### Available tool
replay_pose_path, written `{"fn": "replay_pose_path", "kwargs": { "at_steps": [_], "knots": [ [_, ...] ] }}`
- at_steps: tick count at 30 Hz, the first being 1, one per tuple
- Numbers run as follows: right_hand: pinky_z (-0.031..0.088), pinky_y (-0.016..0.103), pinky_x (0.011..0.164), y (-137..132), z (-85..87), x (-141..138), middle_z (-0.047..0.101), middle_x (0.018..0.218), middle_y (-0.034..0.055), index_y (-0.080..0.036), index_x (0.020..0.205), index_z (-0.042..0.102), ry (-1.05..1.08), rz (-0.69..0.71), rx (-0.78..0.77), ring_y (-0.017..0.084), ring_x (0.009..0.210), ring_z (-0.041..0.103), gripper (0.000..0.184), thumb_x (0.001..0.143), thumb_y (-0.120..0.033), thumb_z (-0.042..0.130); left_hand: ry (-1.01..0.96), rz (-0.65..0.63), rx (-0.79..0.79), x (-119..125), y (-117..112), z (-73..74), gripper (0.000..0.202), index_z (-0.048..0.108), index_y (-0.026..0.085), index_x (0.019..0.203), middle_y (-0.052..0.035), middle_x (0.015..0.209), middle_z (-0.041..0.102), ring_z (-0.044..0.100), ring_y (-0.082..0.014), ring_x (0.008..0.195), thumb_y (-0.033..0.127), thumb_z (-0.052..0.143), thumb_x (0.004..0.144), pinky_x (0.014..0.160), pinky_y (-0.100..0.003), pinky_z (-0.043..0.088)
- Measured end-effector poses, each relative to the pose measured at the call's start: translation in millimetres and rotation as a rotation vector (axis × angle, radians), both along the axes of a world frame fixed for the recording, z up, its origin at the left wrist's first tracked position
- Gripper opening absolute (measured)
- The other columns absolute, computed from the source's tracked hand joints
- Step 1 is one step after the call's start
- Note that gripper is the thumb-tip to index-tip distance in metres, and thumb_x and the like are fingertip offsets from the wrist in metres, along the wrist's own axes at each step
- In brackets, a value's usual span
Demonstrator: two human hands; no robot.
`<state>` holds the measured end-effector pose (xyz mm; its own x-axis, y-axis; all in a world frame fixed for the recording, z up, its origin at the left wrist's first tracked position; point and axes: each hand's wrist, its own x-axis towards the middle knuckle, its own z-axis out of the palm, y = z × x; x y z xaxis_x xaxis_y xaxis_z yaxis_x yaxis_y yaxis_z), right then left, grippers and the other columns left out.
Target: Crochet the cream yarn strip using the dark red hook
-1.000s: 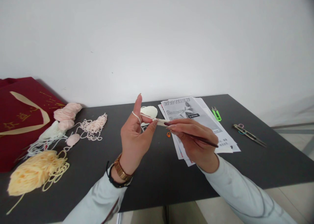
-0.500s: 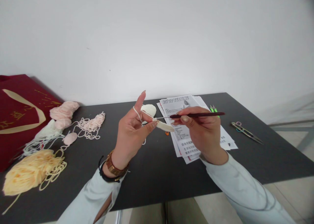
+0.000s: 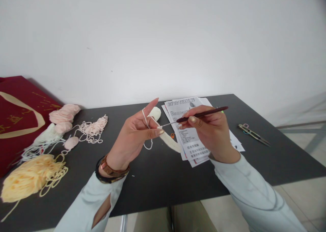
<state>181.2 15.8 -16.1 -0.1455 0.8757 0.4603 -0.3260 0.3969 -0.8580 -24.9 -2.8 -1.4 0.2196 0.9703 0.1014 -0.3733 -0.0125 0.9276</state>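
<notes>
Hook meets stitch over the dark table [image 3: 152,191]!
From the head view, the left hand [image 3: 134,133] pinches the white crocheted strip [image 3: 170,142] at its upper end, index finger raised, presumably so the looped yarn [image 3: 145,117] runs taut; the right hand [image 3: 211,132] grips the hook [image 3: 181,119] pen-fashion, likely for fine aim, its shaft reaching that pinch. Between the hands, the strip slopes down toward the papers [image 3: 192,137]; whether the tip has caught a loop is too small to tell.
</notes>
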Motion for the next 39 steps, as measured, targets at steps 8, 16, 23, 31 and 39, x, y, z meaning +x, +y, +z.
{"fn": "replay_pose_path", "kwargs": {
  "at_steps": [8,16,23,31,39],
  "knots": [
    [0.063,0.023,0.061,3,0.8,0,0.073,0.078,0.0021,-0.019,0.085,0.073,0.074,0.088,-0.080,0.015,0.065,0.071,0.014,0.079,-0.029,0.081,0.012,-0.013,-0.018,0,0,1.4,0.065,0.066,0.027,0.124,0.0033,0.066,0.062,0.057,-0.0082,0.065,0.007,0.082,0.065,0.063,-0.017,0.046],
    [0.063,0.021,0.057,8,-1.5,-2,0.073,0.072,0.0019,-0.017,0.081,0.071,0.114,0.107,-0.186,0.015,0.060,0.071,0.022,0.073,-0.033,0.085,0.049,0.015,-0.020,1,2,0.9,0.059,0.069,0.023,0.119,0.0016,0.068,0.063,0.056,-0.0091,0.064,0.008,0.083,0.063,0.061,-0.019,0.045],
    [0.062,0.018,0.056,7,-5.3,-5,0.073,0.072,0.0011,-0.018,0.084,0.072,0.165,0.136,-0.216,0.014,0.061,0.071,0.018,0.077,-0.030,0.083,0.034,0.029,-0.002,4,2,-1.4,0.063,0.067,0.026,0.122,0.0024,0.068,0.061,0.055,-0.0089,0.064,0.009,0.083,0.064,0.062,-0.020,0.045],
    [0.063,0.019,0.058,3,-3.2,-10,0.073,0.073,0.0018,-0.017,0.085,0.072,0.158,0.133,-0.189,0.015,0.061,0.072,0.017,0.077,-0.027,0.083,0.032,0.024,0.012,3,2,-2.9,0.063,0.066,0.027,0.124,0.0016,0.068,0.060,0.053,-0.0092,0.064,0.010,0.083,0.065,0.060,-0.020,0.044],
    [0.061,0.017,0.058,1,-4.2,-17,0.073,0.072,0.0038,-0.016,0.083,0.072,0.226,0.162,-0.295,0.013,0.059,0.071,0.020,0.074,-0.028,0.085,0.023,-0.009,0.022,3,4,-8.1,0.050,0.072,0.026,0.114,0.0019,0.069,0.062,0.054,-0.0059,0.066,0.012,0.083,0.067,0.065,-0.016,0.044]
  ]
}}
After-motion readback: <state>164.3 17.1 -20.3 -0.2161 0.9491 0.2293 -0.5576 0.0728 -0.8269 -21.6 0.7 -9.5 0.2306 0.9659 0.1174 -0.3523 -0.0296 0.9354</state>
